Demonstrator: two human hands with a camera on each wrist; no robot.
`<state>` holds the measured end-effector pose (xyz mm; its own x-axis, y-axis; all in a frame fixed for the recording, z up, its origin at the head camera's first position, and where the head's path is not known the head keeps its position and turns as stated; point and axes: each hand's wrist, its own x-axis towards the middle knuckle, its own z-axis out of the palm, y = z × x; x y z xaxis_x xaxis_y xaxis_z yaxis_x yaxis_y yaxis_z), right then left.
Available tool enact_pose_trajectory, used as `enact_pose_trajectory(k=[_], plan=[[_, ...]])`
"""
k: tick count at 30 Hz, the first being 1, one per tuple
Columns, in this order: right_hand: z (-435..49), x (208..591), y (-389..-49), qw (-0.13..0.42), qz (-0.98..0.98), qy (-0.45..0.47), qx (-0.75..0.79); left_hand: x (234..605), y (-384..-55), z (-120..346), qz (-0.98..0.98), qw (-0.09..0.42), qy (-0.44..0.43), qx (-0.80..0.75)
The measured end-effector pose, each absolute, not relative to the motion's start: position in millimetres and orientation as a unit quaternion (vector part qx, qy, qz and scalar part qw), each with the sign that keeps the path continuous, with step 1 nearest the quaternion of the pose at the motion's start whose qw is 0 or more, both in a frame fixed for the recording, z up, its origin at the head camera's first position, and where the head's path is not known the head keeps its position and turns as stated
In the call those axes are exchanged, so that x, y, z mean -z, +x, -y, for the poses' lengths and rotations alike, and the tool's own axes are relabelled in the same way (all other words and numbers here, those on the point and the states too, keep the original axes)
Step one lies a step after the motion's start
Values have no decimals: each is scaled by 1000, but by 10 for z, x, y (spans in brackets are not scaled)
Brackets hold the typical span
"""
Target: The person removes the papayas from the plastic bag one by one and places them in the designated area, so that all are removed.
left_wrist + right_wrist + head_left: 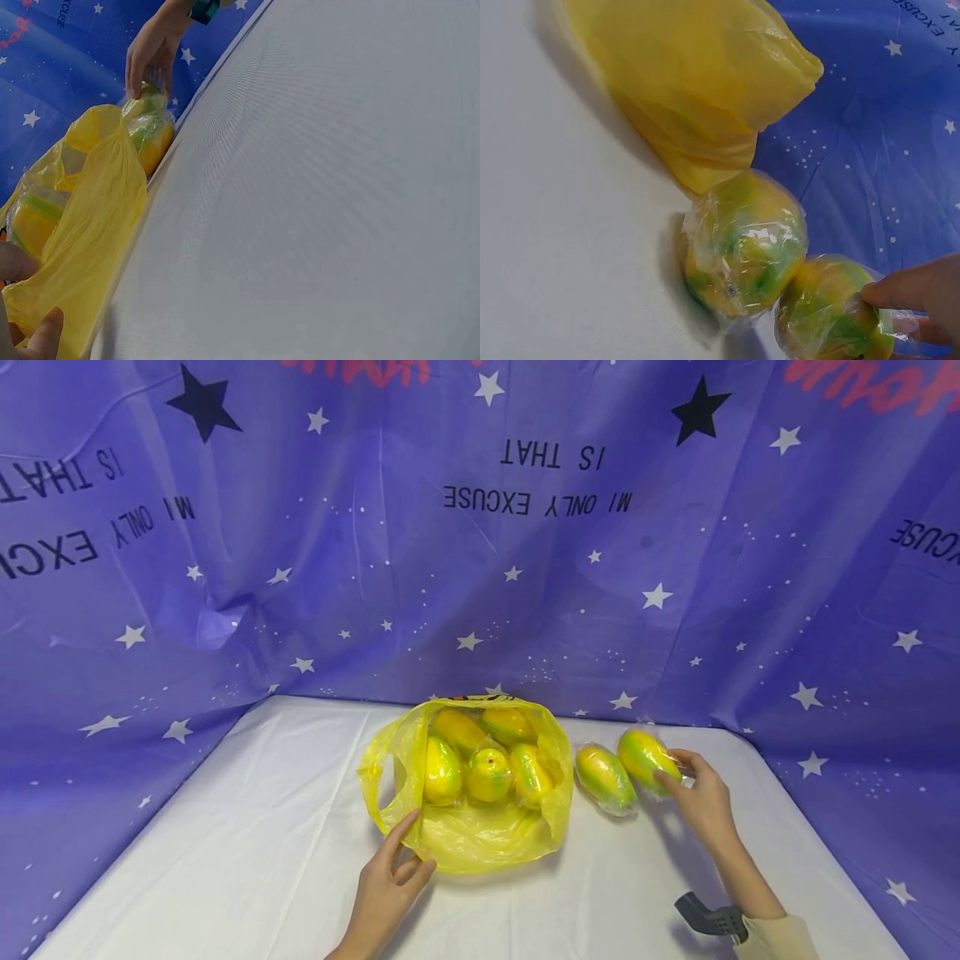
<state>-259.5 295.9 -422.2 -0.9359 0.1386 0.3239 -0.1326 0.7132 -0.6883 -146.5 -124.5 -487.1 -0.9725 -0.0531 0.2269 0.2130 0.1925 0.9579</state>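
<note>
A yellow plastic bag (480, 843) lies with its mouth facing me, and several wrapped yellow-green mangoes (489, 774) sit inside. My left hand (382, 889) holds the bag's near left rim; the left wrist view shows finger and thumb (46, 334) on either side of the yellow film. To the right of the bag, my right hand (705, 797) grips a mango (647, 762) in clear wrap, thumb on the near side. Another wrapped mango (606, 778) rests on the table between that one and the bag. In the right wrist view the two mangoes touch.
A white cloth covers the table (247, 827). Behind it hangs a purple-blue curtain (420, 585) with stars and lettering, meeting the table's back edge close behind the bag and mangoes. A dark strap piece (708, 917) sits at my right wrist.
</note>
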Motion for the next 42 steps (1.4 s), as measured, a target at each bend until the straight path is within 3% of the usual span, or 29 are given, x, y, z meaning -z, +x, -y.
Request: enact_pose_trajectory(k=[25, 42], plan=[[-3000, 4346, -2626, 135, 913, -9, -385, 4875, -1458, 1239, 757, 98, -53, 644], [-3015, 4362, -2639, 67, 932, -4, -356, 4872, -1454, 1243, 758, 124, -76, 636]])
